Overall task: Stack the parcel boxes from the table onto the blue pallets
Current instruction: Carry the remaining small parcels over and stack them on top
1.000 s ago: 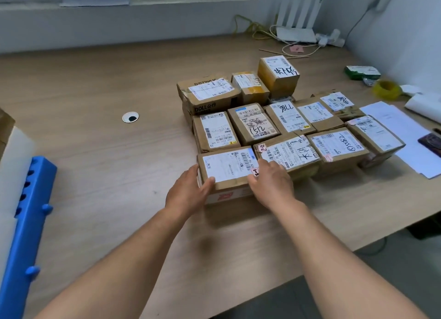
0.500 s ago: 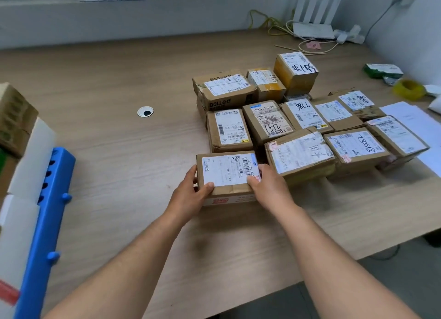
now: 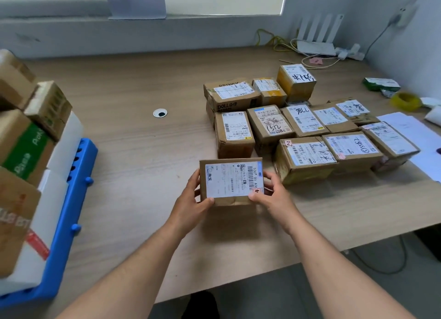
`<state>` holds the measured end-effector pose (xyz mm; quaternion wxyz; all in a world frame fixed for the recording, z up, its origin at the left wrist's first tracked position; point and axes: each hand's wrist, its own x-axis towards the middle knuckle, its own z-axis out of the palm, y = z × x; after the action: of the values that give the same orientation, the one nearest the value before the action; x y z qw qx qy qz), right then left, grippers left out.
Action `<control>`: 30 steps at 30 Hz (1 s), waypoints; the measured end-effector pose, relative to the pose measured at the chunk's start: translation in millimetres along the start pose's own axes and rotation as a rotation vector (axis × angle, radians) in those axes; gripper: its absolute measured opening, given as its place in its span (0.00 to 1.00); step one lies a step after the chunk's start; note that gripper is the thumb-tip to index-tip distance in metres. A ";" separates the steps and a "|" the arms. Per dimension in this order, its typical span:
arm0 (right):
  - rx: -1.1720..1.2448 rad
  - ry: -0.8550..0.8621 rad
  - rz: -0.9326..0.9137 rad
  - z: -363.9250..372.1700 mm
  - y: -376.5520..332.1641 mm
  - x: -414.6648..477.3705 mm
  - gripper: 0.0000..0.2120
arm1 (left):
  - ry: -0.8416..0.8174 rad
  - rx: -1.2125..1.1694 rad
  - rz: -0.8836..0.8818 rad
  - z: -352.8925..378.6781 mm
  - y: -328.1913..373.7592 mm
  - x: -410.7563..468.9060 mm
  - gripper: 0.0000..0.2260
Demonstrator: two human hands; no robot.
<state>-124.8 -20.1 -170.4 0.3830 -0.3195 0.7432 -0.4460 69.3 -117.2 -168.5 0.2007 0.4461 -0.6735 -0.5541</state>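
Observation:
A small cardboard parcel box [image 3: 231,181] with a white shipping label is held just above the wooden table [image 3: 133,151], in front of the group. My left hand [image 3: 191,199] grips its left side and my right hand [image 3: 272,194] grips its right side, thumbs on top. Several more labelled parcel boxes [image 3: 303,125] sit packed together on the table to the right. The blue pallet [image 3: 69,213] lies at the left edge, carrying stacked cardboard and white boxes [image 3: 21,151].
A round cable hole [image 3: 160,113] is in the table left of the parcels. White papers [image 3: 412,137], a yellow tape roll [image 3: 405,100], a green packet and a white router with cables lie at the right and far corner. The table's near edge runs below my forearms.
Both hands have lifted the front parcel off the table and drawn it toward me and leftward, away from the group. The view has swung left, showing more of the pallet stack.

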 end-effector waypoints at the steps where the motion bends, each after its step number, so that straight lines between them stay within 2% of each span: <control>1: 0.032 -0.014 -0.029 -1.2 0.8 -4.7 0.31 | 0.009 -0.008 0.008 -2.1 0.5 -5.2 0.35; 8: 0.167 -0.069 -0.221 0.2 -23.3 -33.8 0.32 | 0.105 -0.011 0.117 -19.0 19.1 -41.6 0.34; 18: 0.142 -0.120 -0.385 8.5 -72.1 -65.4 0.32 | 0.168 0.100 0.267 -67.4 55.3 -79.1 0.31; 26: 0.207 -0.143 -0.451 52.4 -136.3 -102.2 0.34 | 0.217 0.187 0.370 -151.1 71.9 -125.1 0.33; 30: 0.262 -0.175 -0.494 96.5 -166.9 -126.9 0.35 | 0.354 0.279 0.408 -220.2 63.6 -162.5 0.30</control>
<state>43.7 -23.2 -12.6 0.3635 -0.4760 0.5429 -0.5887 298.3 -109.1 -6.0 0.3587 0.4147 -0.7734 -0.3181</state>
